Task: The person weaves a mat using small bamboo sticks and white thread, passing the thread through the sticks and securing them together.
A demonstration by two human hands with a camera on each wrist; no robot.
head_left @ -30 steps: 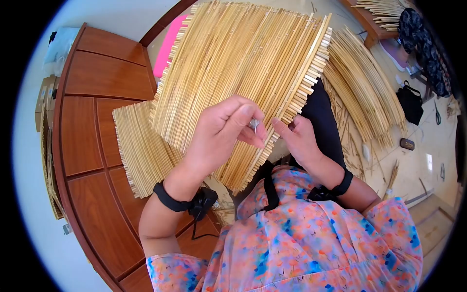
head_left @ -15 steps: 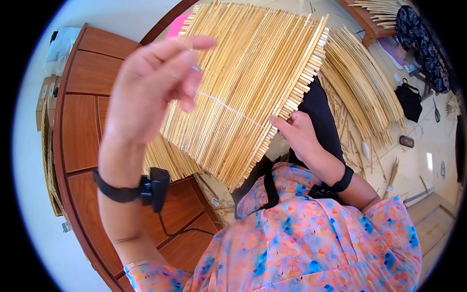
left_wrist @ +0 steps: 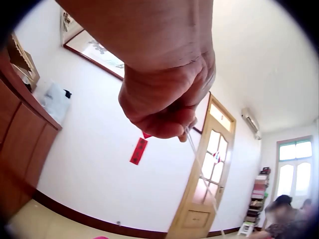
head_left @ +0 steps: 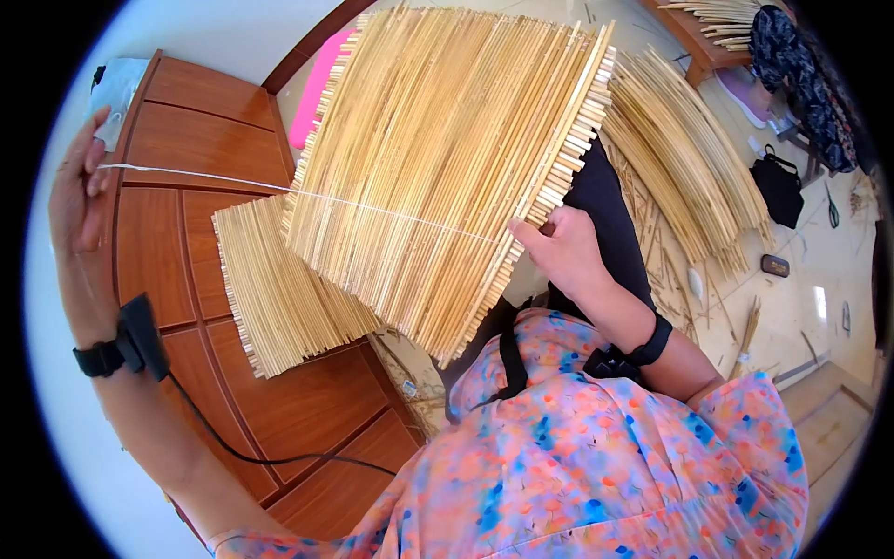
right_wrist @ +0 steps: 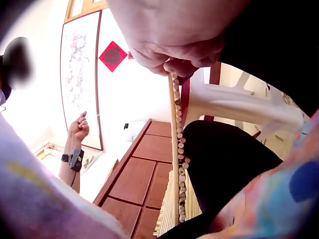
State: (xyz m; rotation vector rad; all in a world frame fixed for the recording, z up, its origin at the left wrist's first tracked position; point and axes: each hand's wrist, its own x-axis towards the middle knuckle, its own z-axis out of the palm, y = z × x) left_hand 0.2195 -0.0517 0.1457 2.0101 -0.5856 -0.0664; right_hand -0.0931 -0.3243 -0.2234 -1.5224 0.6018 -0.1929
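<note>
A large mat of straw-coloured reed sticks [head_left: 419, 130] lies across the person's lap in the head view. The right hand [head_left: 565, 250] pinches its near right edge between thumb and fingers; stick ends show below those fingers in the right wrist view. Far out to the left, the raised left hand [head_left: 79, 191] grips a white thread [head_left: 214, 177] in curled fingers. The thread runs taut across the mat to the edge by the right hand. In the left wrist view, the thread [left_wrist: 202, 167] comes out from under the curled left fingers.
A smaller reed mat [head_left: 265, 289] lies against the brown wooden panelled furniture [head_left: 149, 252] on the left. Long loose reeds [head_left: 694, 168] are piled on the floor to the right, near a black bag [head_left: 778, 191]. A cable [head_left: 270, 460] trails from the left wrist camera.
The left hand has swept from the mat's near right edge far out to the left, drawing the white thread out long and straight. The right hand has stayed at the edge.
</note>
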